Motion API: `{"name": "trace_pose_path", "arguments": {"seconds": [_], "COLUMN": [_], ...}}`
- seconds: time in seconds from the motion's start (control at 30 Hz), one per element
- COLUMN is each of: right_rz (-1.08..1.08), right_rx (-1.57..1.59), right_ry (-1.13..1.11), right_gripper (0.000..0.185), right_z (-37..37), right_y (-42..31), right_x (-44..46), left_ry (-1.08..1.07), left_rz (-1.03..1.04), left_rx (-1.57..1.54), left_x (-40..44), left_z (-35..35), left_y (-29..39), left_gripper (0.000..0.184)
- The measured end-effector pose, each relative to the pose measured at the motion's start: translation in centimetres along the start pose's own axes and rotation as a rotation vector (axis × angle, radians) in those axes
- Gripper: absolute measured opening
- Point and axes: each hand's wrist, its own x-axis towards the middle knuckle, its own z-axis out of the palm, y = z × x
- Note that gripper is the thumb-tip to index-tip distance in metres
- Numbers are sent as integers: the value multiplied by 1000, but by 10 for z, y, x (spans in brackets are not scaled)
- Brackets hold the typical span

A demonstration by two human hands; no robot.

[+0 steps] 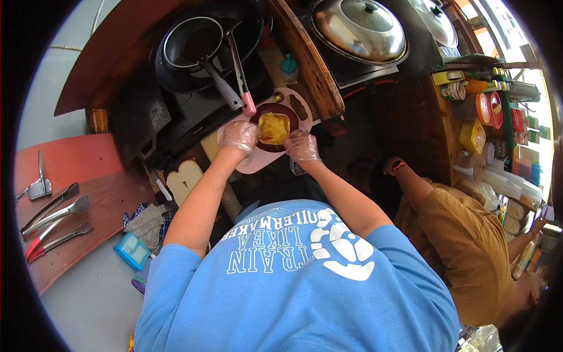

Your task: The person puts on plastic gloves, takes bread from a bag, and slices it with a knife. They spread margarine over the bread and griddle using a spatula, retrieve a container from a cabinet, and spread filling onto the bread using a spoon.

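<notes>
A square slice of bread [274, 128] with a yellow, egg-like topping lies over a dark red round plate [282, 109]. The plate rests on a pink cutting board [262, 163] with a handle slot. Both hands wear clear plastic gloves. My left hand [240, 137] grips the slice's left edge with bent fingers. At its lower right edge, my right hand [302, 146] closes its fingers on the same slice. A pink-tipped pair of tongs or spatula [248, 104] lies just above my left hand, its far end on the pan.
A small frying pan [196, 44] sits inside a larger black wok on the stove. To the right stands a lidded steel pan [360, 32]. Bread slices [185, 180] lie at left, near tongs [70, 206] on a red table. Another person [457, 246] is close on the right.
</notes>
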Motion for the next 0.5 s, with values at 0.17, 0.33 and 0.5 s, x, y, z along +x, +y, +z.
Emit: {"name": "trace_pose_path", "arguments": {"seconds": [0.17, 0.33, 0.5], "right_rz": [-116, -48, 422], "right_rx": [-124, 9, 704], "right_ry": [-1, -73, -245], "right_gripper": [16, 16, 23], "right_z": [12, 12, 15], "right_y": [23, 29, 27], "right_x": [7, 11, 16], "left_ry": [-129, -133, -146], "left_rz": [-177, -209, -197], "left_rx": [-139, -284, -449], "left_x": [-15, -10, -11], "left_z": [-38, -25, -18], "left_y": [-4, -21, -44], "left_gripper": [21, 21, 24]}}
